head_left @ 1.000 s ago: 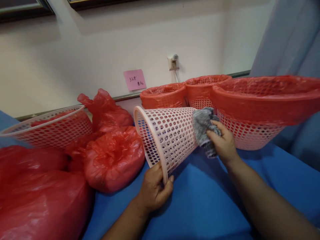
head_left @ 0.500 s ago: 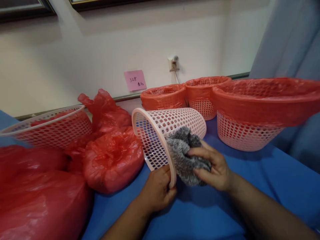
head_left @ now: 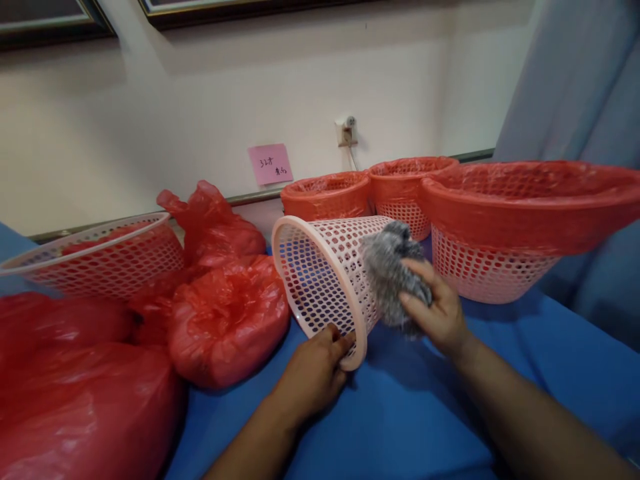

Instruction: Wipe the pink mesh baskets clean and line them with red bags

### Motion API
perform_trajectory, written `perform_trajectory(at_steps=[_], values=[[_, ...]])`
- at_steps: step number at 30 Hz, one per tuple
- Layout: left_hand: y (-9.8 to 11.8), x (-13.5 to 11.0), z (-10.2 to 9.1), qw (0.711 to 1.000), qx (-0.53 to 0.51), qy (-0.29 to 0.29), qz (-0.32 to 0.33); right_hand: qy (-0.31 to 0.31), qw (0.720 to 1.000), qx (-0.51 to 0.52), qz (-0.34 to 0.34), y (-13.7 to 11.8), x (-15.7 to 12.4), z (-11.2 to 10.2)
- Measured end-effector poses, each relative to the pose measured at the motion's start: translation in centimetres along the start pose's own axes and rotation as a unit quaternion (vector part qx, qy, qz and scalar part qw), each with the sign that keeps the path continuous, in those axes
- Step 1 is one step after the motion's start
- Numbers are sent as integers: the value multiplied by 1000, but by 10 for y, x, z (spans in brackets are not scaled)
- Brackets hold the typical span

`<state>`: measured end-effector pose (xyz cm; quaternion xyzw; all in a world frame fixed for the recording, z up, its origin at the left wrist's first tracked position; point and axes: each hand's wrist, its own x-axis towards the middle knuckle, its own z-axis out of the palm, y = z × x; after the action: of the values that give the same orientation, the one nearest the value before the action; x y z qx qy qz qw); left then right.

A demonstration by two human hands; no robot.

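Note:
A pale pink perforated plastic wastebasket (head_left: pixel 350 241) lies on its side on the blue-covered table (head_left: pixel 400 413), its mouth turned toward the lower left. My left hand (head_left: pixel 317 370) grips the lower part of its rim, with fingers inside the mouth and the thumb hidden underneath. Bunched in my right hand (head_left: pixel 437 310) is a fluffy grey cloth (head_left: pixel 395 277), pressed against the basket's outer wall toward its base. The cloth covers part of that wall.
Red-lined baskets stand behind (head_left: pixel 325 193) and to the right (head_left: pixel 500 267). Filled red plastic bags (head_left: pixel 227 327) crowd the left, beside a wide white basket (head_left: pixel 115 260). A pink note (head_left: pixel 271 164) and a socket (head_left: pixel 347 132) are on the wall.
My right hand has moved the cloth up and to the right along the basket's side. The basket has turned slightly and shifted right, with my left hand still on its rim.

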<state>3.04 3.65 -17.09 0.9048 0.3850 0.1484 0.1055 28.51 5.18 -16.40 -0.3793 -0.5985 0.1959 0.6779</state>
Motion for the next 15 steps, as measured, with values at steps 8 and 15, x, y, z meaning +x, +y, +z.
perform_trajectory(at_steps=[8, 15], values=[[5, -3, -7, 972, -165, 146, 76, -202, 968, 64, -136, -25, -21, 19], [3, -4, -13, 978, -122, 149, 78, 148, 974, -38, 167, 38, 19, 0]])
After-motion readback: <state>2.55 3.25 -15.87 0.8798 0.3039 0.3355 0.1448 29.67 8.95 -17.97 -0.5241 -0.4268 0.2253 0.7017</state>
